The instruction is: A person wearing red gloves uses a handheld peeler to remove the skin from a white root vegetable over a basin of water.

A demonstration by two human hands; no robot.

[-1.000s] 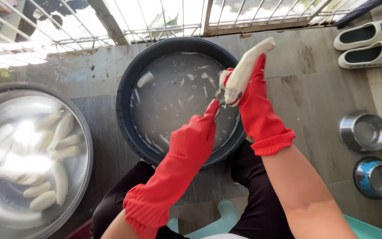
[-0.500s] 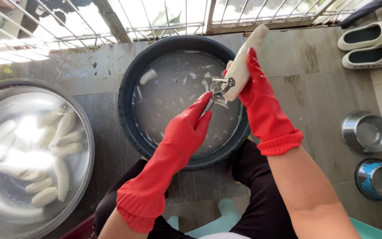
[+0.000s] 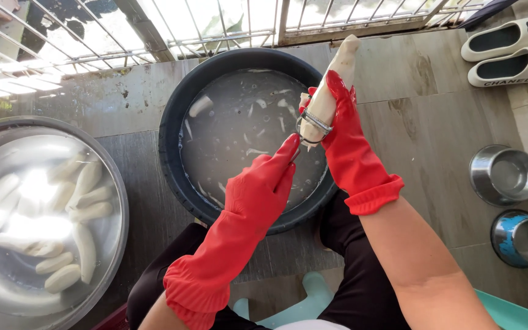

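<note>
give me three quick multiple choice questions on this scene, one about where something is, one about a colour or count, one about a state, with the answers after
1. Where do the peeled white roots lie?
A. in the big steel basin of water at the left
B. in the small steel bowls
C. on the white slippers

2. What colour are the rubber gloves?
A. blue
B. red
C. yellow

3. How does the black round tub stand?
A. turned over
B. dry and bare
C. holding cloudy water with floating peel strips

Answers:
1 A, they sit under bright glare in that basin.
2 B, both the left hand with the metal peeler and the right hand gripping the long white root wear red.
3 C, pale scraps float in it.
</note>
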